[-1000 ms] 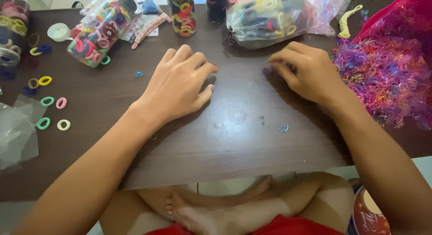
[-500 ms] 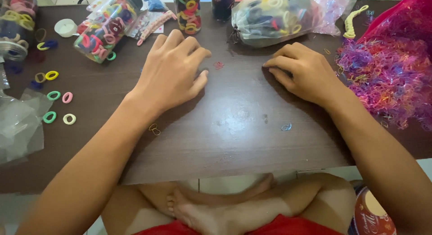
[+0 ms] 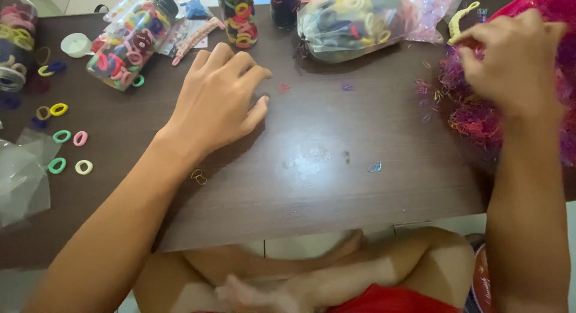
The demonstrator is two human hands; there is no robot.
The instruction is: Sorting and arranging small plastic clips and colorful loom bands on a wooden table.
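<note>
A dark brown surface (image 3: 312, 187) carries everything. Under the right hand (image 3: 510, 58) lies a heap of tiny bands (image 3: 474, 118), pink, purple and orange, tangled and glossy, spilling from a pink bag at that hand's far side. The right hand's fingers are bunched over the heap, pinched together; whether they grip any bands I cannot tell. The left hand (image 3: 219, 100) rests flat and open, palm down, holding nothing. Beyond its fingertips stands a clear bag (image 3: 351, 22) of coloured hair ties; to its left a tipped jar (image 3: 129, 43) of them. A lone blue band (image 3: 375, 167) lies between the hands, nearer the person.
</note>
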